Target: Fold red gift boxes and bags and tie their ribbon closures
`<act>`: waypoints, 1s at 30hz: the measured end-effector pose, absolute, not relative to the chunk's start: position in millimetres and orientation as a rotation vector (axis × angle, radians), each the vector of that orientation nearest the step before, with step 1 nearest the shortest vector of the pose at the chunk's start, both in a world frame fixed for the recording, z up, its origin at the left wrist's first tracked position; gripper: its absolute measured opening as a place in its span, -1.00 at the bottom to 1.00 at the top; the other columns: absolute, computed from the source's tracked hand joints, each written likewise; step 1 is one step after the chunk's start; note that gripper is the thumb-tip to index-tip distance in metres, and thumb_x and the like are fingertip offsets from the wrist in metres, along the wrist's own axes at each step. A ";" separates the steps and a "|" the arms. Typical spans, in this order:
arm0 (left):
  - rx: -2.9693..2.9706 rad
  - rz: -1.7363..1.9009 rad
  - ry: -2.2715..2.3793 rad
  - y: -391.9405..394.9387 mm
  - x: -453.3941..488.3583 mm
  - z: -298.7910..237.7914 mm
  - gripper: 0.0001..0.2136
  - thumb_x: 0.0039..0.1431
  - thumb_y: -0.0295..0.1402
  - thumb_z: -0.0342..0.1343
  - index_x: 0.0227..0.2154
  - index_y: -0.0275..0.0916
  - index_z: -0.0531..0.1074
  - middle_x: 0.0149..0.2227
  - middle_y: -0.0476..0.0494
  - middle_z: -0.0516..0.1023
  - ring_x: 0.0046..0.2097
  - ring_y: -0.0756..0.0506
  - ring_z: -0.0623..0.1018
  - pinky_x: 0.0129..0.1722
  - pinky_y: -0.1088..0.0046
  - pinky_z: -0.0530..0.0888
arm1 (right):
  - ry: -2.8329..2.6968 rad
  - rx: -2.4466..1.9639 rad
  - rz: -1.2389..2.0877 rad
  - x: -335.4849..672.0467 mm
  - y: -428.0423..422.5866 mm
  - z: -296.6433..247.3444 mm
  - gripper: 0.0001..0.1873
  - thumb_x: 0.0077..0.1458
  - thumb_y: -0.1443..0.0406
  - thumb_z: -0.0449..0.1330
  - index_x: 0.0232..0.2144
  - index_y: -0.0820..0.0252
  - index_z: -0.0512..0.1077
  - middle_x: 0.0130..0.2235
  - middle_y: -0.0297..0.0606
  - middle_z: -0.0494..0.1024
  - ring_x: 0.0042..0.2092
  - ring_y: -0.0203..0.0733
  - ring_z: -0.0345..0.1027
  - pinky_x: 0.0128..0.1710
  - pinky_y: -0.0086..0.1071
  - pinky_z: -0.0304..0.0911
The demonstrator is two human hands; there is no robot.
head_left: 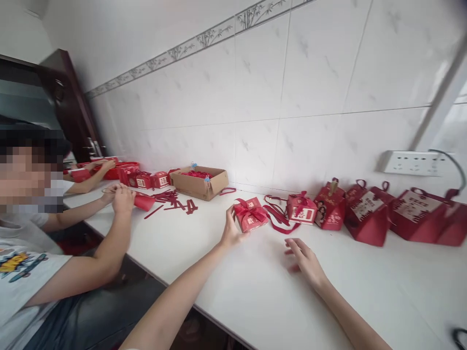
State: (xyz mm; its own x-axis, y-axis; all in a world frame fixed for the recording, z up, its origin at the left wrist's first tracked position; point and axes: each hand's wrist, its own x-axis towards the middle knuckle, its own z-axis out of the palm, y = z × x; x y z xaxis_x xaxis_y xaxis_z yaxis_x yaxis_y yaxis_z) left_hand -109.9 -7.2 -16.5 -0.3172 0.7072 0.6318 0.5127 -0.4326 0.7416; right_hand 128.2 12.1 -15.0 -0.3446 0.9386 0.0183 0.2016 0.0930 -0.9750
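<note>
A small red gift box (251,222) with a red ribbon bow tied on its top is gripped in my left hand (232,228), fingers along its left side and bottom. My right hand (303,260) is apart from it, low over the white table, fingers extended and slightly blurred, with nothing in them. Beyond both hands lie loose red ribbons (278,216). Another red gift box (302,209) with a bow stands beside these ribbons against the wall.
Several taller red gift bags (367,218) line the wall at right, under a white power strip (412,163). A cardboard box (197,189) holds red ribbons. At left, a co-worker's hands (122,197) hold a red box. Ribbon strips (175,200) lie on the white table (255,287).
</note>
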 end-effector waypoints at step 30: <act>1.164 2.146 1.254 -56.2 1.0 30.1 -0.47 0.15 -0.09 -0.13 0.20 0.00 0.06 0.29 0.00 0.05 0.30 -0.21 0.07 0.25 0.14 0.10 | -0.923 -0.757 0.652 184.4 -25.6 44.8 -0.33 0.15 -0.09 -0.19 0.21 0.09 0.07 0.27 -0.26 0.06 0.30 -0.15 -0.13 0.24 -0.13 -0.09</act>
State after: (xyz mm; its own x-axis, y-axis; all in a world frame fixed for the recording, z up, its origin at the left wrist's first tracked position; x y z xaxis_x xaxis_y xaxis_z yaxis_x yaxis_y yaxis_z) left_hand 1.0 -56.2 30.1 -0.5765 0.6748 0.4607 0.0698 -0.5211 0.8506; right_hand 184.4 -25.6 44.8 0.4538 0.7675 0.4528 -0.1698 0.5733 -0.8015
